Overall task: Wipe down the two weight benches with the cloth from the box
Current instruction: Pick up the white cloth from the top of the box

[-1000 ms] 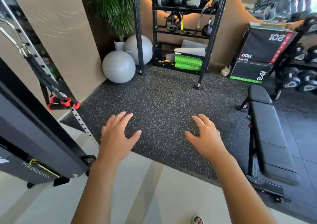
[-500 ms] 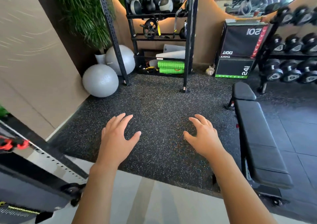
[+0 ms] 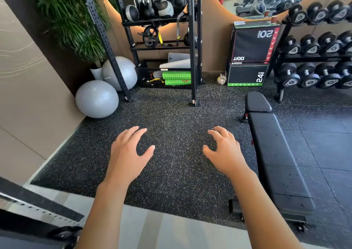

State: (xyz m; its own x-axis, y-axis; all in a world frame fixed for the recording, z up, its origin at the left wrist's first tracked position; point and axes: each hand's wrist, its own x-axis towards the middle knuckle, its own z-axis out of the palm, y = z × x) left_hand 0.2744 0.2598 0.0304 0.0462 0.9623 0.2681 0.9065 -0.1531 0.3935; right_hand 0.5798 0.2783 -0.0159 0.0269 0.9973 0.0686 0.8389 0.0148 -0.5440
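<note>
Right now I am holding both hands out over the speckled rubber floor (image 3: 171, 119) — left hand (image 3: 127, 153) and right hand (image 3: 226, 151) are hanging with fingers loosely spread, gripping nothing. One black weight bench (image 3: 276, 153) is lying just beside my right hand. Farther off, two stacked plyo boxes (image 3: 251, 52) are standing against the wall — something pale is lying on top, too small to tell.

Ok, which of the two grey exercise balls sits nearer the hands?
The front grey ball, out on the speckled mat against the beige wall. The other grey ball sits further back, behind the black perforated upright.
</note>
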